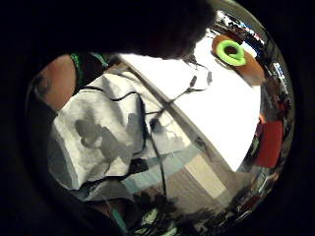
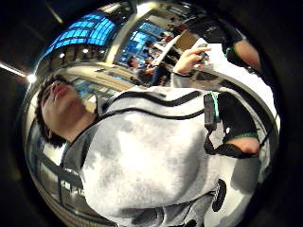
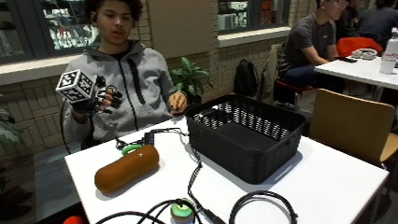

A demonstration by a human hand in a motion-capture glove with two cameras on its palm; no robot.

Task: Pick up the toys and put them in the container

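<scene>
- Right hand [image 3: 99, 100] raised near chest, above desk [image 3: 336, 177] edge; fingers [image 3: 114, 99] loosely curled, holding nothing.
- Brown toy [image 3: 126, 169] lies on desk w/ green ring [image 3: 131, 149] touching its far end, just beside black container [image 3: 245, 135].
- Small green toy [image 3: 182, 210] at near edge, among cables.

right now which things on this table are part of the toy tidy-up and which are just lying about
Part of the job:
brown sausage-shaped plush toy
green ring toy
black woven plastic basket
gloved right hand, raised, holding nothing

Just lying about:
black cables
small green and brown round object at the table's near edge
</scene>
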